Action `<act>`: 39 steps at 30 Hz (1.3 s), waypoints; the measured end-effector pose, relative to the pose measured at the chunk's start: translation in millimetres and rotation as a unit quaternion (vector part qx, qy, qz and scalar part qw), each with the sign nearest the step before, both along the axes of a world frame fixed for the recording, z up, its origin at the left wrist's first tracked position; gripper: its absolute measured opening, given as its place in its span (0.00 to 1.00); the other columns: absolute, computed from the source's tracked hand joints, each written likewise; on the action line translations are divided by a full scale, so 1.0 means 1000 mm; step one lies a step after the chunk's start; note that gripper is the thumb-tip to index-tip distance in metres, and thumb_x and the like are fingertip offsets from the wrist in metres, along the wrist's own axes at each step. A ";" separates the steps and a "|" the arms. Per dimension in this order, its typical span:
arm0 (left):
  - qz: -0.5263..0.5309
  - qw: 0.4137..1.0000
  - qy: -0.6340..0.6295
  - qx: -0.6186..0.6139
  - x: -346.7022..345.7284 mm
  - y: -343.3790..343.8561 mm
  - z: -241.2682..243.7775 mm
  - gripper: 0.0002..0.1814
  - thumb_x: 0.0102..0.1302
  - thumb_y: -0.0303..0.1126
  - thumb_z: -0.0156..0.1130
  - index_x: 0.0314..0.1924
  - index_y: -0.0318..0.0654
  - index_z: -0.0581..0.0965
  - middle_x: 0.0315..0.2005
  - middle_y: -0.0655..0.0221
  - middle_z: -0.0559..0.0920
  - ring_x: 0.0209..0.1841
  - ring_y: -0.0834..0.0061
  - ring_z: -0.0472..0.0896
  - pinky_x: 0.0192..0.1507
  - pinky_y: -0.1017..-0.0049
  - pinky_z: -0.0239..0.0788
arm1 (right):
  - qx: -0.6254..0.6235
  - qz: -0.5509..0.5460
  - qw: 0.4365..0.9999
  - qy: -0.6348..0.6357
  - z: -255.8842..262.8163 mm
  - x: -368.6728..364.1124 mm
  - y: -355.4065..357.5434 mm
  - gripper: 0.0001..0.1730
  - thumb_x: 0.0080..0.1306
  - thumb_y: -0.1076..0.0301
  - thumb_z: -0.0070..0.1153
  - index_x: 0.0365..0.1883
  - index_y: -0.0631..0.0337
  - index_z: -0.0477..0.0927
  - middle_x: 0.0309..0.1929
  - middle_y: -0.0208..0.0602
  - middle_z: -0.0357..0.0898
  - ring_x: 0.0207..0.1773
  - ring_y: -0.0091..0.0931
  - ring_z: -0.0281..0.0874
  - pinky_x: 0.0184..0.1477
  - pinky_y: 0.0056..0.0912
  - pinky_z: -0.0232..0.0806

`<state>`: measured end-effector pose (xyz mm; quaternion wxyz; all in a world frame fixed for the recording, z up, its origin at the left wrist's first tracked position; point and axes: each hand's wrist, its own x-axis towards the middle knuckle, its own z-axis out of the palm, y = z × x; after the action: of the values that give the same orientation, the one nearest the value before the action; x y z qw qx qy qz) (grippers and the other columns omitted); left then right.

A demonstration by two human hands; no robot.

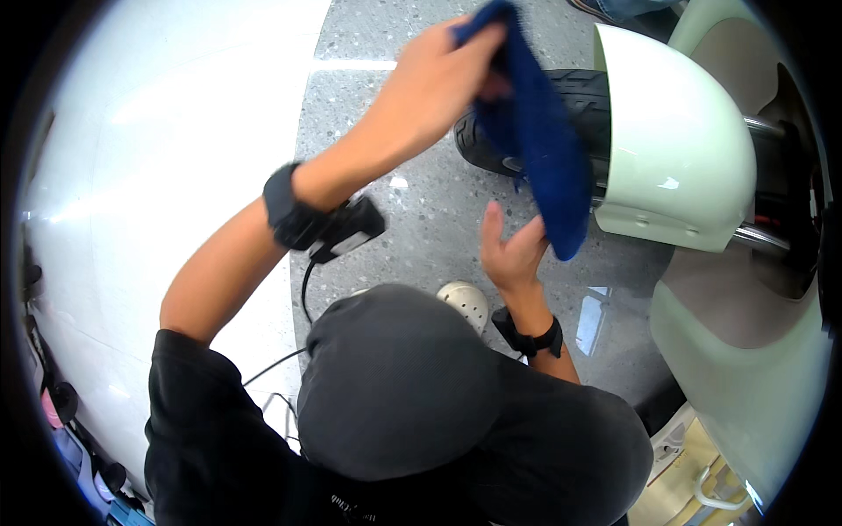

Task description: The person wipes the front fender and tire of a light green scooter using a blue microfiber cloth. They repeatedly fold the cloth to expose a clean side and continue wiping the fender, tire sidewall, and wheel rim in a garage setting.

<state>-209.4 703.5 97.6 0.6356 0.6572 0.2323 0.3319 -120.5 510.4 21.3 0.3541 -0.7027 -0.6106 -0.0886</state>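
Note:
A dark blue cloth (549,151), blurred in parts, hangs stretched out in front of a scooter's front wheel. Its upper end is gripped by my left hand (441,85), close to the top of the picture. At the cloth's lower edge is my right hand (516,253), thumb apart from the cloth and fingertips against or behind it; their hold is unclear. The black tyre (579,98) is partly hidden by the cloth. To its right is the glossy pale green front fender (677,144). Both wrists bear black straps with devices.
Pale green scooter bodywork (743,375) curves down the right side. Metal fork tubes (763,238) join the fender. A black cable (304,289) hangs from the left wrist device. A beige clog (464,302) stands on the speckled grey floor (421,243). Part of another person shows at the top right.

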 end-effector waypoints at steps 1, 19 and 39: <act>-0.010 0.997 0.021 0.072 0.011 0.003 0.017 0.27 0.75 0.52 0.42 0.47 0.32 0.74 0.37 0.58 0.81 0.37 0.69 0.80 0.46 0.68 0.72 | 0.029 -0.010 0.999 -0.011 0.000 0.001 0.007 0.41 0.66 0.65 0.57 0.66 0.81 0.51 0.68 0.65 0.51 0.69 0.47 0.52 0.70 0.45 0.44; -0.047 0.961 0.103 0.252 0.049 0.003 -0.018 0.38 0.69 0.61 0.42 0.54 0.29 0.75 0.48 0.48 0.80 0.51 0.50 0.79 0.55 0.60 0.68 | 0.216 0.023 0.973 0.080 -0.008 0.001 0.054 0.33 0.66 0.76 0.49 0.67 0.74 0.51 0.41 0.54 0.73 0.37 0.33 0.76 0.31 0.27 0.72; -0.234 0.924 0.281 -0.111 -0.023 0.027 -0.126 0.41 0.73 0.63 0.29 0.74 0.39 0.48 0.69 0.50 0.59 0.71 0.52 0.58 0.71 0.61 0.52 | -0.090 0.084 0.989 0.086 -0.075 -0.005 0.057 0.09 0.62 0.76 0.57 0.40 0.73 0.81 0.38 0.48 0.83 0.39 0.41 0.81 0.45 0.34 0.70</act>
<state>-232.2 730.1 -28.0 0.6726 0.6844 0.2764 -0.0526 -125.3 567.2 -53.5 0.3466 -0.6833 -0.6400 0.0578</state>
